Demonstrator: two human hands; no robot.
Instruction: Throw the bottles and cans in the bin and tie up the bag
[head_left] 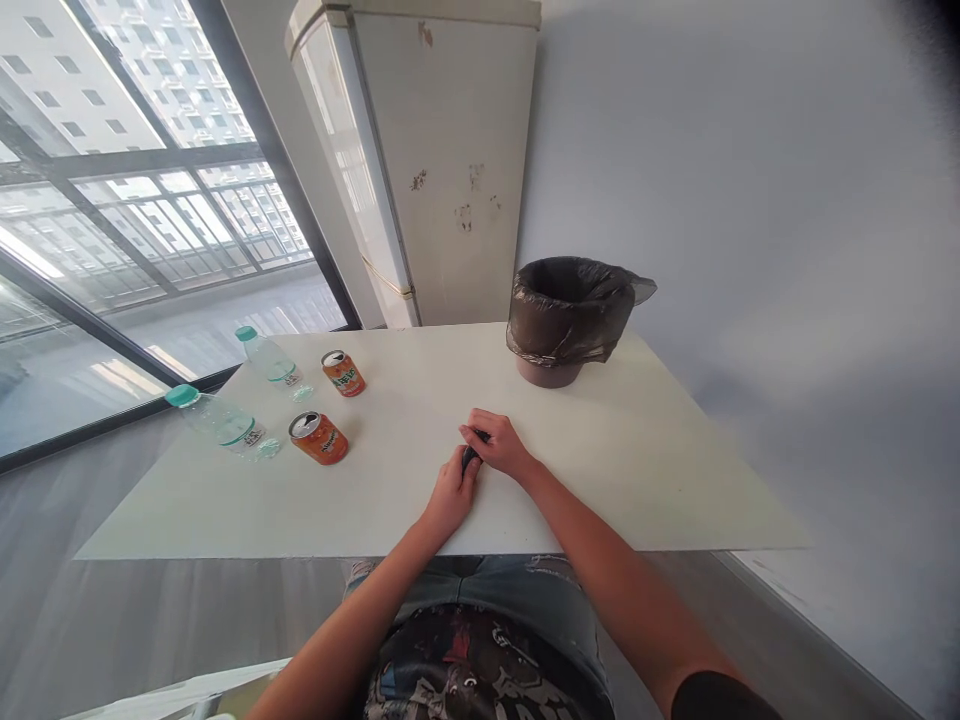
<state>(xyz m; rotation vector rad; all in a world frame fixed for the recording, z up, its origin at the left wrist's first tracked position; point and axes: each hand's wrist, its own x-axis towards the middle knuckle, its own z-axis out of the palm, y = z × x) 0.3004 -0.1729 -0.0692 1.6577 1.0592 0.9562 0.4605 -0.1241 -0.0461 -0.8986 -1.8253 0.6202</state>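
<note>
Your grip is closed in both hands, left hand [452, 492] and right hand [498, 443] clasping a small dark object [471, 457] over the near-middle tabletop [405, 400]. At your one o'clock stands a bin [550, 374] lined with a black bag [562, 325]; toward nine and ten o'clock are two orange cans [320, 440], and just beyond them two clear bottles [223, 424] with green caps [182, 395]

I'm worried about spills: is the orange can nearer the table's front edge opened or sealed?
Opened. The nearer orange can stands upright, and its silver top shows a dark mouth hole.
</note>
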